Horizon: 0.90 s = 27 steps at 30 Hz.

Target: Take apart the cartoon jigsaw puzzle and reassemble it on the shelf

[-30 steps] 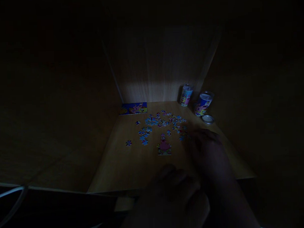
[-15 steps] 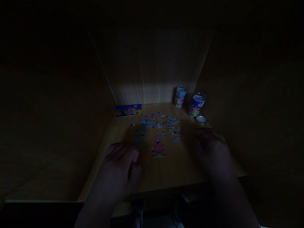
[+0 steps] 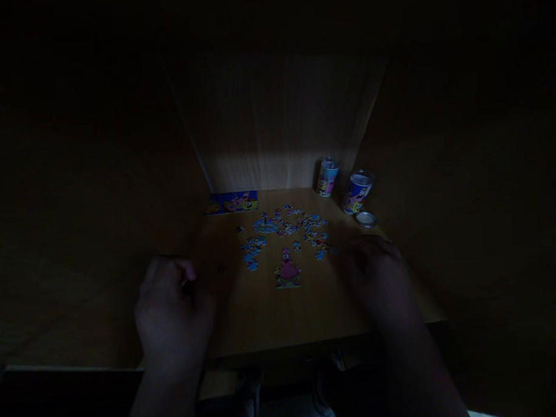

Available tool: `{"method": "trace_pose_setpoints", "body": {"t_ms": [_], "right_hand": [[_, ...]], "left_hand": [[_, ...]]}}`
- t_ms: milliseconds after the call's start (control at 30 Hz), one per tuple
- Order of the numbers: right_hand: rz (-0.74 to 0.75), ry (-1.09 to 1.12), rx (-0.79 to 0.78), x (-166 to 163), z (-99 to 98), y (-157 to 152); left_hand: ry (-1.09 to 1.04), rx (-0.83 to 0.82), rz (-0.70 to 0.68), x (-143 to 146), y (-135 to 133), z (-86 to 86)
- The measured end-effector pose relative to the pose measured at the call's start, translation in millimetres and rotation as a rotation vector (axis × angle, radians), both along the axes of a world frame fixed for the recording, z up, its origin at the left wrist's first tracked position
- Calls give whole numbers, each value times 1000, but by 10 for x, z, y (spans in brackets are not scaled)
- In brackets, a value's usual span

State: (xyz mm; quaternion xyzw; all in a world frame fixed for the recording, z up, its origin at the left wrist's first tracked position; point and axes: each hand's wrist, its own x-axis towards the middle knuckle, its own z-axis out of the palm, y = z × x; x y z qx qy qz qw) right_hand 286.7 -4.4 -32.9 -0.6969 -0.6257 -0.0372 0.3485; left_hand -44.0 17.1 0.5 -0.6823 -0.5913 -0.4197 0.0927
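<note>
1. We see the joined Patrick Star jigsaw section (image 3: 288, 272) lying flat near the front of the wooden desktop (image 3: 250, 322), between our two hands.
2. Its long axis runs away from us: the narrow head points toward the wooden back panel (image 3: 279, 123), and the broad straight edge faces us.
3. Our right hand (image 3: 381, 278) is somewhat nearer to it; from those fingers the section lies to the left and slightly toward us. From our left hand (image 3: 172, 309) it lies to the right, a wider stretch of desktop between.
4. Our fingers are curled inward on both hands. It is too dark for us to tell whether either one grips a piece.
5. Just beyond our left fingers we make out a lone dark jigsaw piece (image 3: 221, 269); farther right sit the light-blue jigsaw pieces (image 3: 250, 259).
6. Near our right fingertips lies another blue jigsaw piece (image 3: 320, 254), at the edge of the scattered jigsaw pieces (image 3: 285, 228).
7. Farther back stand the pale-blue SpongeBob canister (image 3: 327, 181) and the dark-blue SpongeBob canister (image 3: 356, 196), with the round metal-rimmed lid (image 3: 366, 219) just beside the latter.
</note>
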Motion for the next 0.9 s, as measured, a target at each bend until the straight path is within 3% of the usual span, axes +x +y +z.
{"method": "trace_pose_setpoints", "body": {"t_ms": [900], "right_hand": [[22, -25, -11, -34, 31, 0]], "left_hand": [[98, 121, -156, 5, -51, 8]]}}
